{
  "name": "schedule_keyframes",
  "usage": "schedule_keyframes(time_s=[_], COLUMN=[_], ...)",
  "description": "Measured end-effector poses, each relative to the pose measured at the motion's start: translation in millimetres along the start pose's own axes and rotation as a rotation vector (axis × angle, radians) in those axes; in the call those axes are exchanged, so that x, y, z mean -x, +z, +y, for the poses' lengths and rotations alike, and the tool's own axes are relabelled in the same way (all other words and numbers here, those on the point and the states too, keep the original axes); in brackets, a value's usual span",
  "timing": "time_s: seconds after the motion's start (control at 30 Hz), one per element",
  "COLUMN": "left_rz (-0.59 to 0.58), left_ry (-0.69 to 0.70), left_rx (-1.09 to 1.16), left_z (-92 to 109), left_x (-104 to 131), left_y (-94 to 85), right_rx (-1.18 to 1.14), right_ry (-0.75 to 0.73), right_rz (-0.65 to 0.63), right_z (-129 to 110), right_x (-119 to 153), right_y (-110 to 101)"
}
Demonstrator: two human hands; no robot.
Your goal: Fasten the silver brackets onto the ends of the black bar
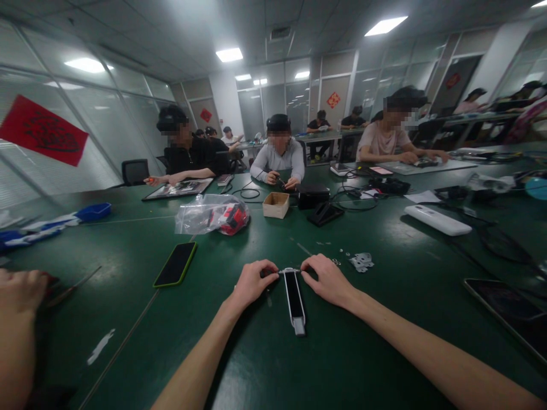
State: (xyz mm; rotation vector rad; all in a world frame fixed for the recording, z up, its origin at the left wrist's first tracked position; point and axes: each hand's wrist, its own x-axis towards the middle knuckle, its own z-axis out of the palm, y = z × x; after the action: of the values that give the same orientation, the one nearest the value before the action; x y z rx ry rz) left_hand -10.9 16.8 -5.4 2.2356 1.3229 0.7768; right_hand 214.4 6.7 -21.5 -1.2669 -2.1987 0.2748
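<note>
On the green table (256, 341) lies a narrow, long piece with a white frame and black middle (294, 296), a grey block at its near end. Across its far end runs a small, thin metal rod (290, 270). My left hand (254, 280) pinches the rod's left end between thumb and fingers. From the other side, my right hand (329, 279) pinches around the right end; the fingertips partly hide it. Just beyond my right hand lie small metal plates (361, 262) and several tiny rings (336, 262).
A green-edged phone (175, 265) lies left, a dark phone (508, 310) right. Farther off are a clear bag with red items (213, 215), a small box (276, 205) and a white device (438, 220). Another person's hand (21, 290) is at far left, near a thin tool (79, 285). People sit opposite.
</note>
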Motion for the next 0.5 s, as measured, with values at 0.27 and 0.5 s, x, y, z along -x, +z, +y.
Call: schedule_keyframes(time_s=[0.27, 0.5], left_rz=[0.001, 0.014], left_ry=[0.019, 0.01], left_rx=[-0.033, -0.054], left_z=[0.1, 1.5], left_x=[0.3, 0.1], left_y=[5.3, 9.8], right_rx=[0.0, -0.013], right_ry=[0.009, 0.014], right_rz=[-0.008, -0.013], right_z=[-2.9, -2.4], right_x=[-1.1, -0.7], right_y=[-1.3, -1.6])
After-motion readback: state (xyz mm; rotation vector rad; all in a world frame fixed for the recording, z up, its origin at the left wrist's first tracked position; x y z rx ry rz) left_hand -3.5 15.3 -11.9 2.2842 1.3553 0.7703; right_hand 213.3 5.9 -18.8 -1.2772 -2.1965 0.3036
